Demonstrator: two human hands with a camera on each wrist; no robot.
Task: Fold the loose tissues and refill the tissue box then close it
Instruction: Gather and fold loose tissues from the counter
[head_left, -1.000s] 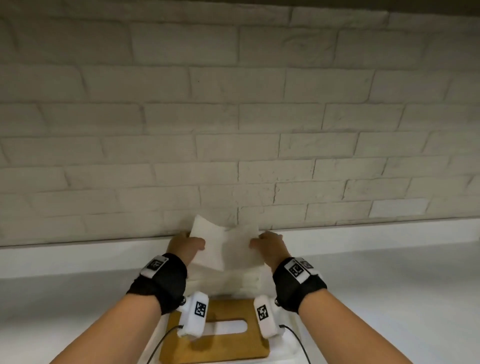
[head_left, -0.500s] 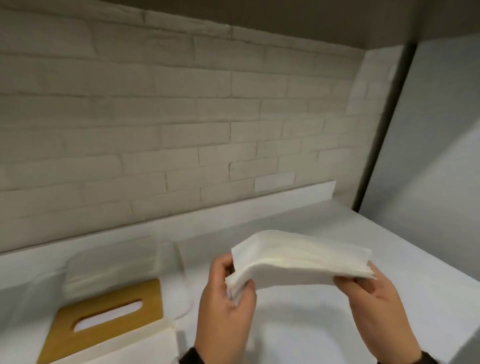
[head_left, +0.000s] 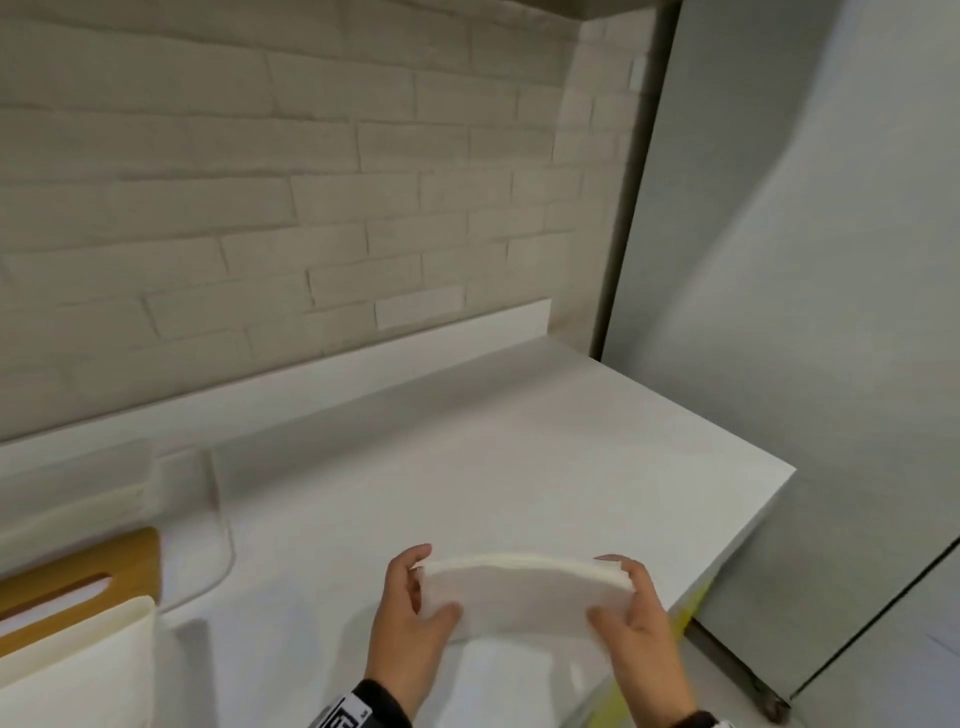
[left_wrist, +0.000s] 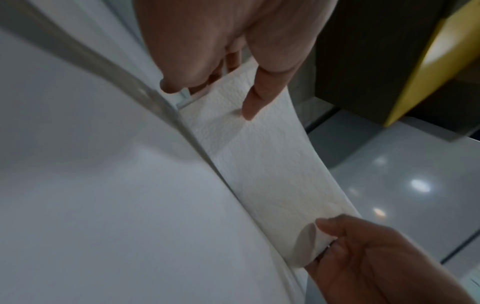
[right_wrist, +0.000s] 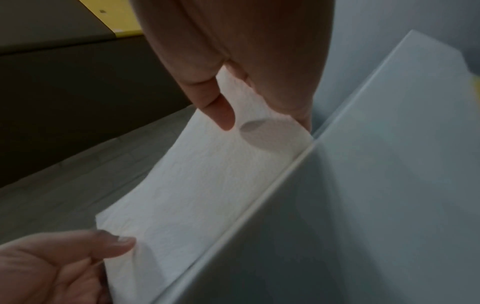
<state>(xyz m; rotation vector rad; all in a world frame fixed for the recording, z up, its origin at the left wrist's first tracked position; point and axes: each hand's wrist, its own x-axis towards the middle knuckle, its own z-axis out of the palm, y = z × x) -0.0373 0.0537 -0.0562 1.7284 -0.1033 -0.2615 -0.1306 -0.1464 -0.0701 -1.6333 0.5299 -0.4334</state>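
A stack of white tissues (head_left: 522, 595) hangs between both hands above the near right part of the white counter (head_left: 467, 467). My left hand (head_left: 415, 597) pinches its left end, thumb on the near face and fingers behind. My right hand (head_left: 631, 605) grips the right end the same way. In the left wrist view the tissue stack (left_wrist: 262, 160) stretches from my left hand (left_wrist: 233, 86) to my right hand (left_wrist: 345, 246). The right wrist view shows the stack (right_wrist: 197, 185) near the counter edge. The clear tissue box (head_left: 192, 519) with its wooden slotted lid (head_left: 78, 582) stands at the far left.
A cream sheet or folded pile (head_left: 78, 670) lies at the bottom left in front of the lid. A grey panel (head_left: 805, 312) rises to the right of the counter's end. The brick wall (head_left: 260, 208) backs the counter.
The hands lifted the stack away from the box at the wall, carried it to the right and lowered it toward the near counter. The view swung right, leaving the box at the left edge.
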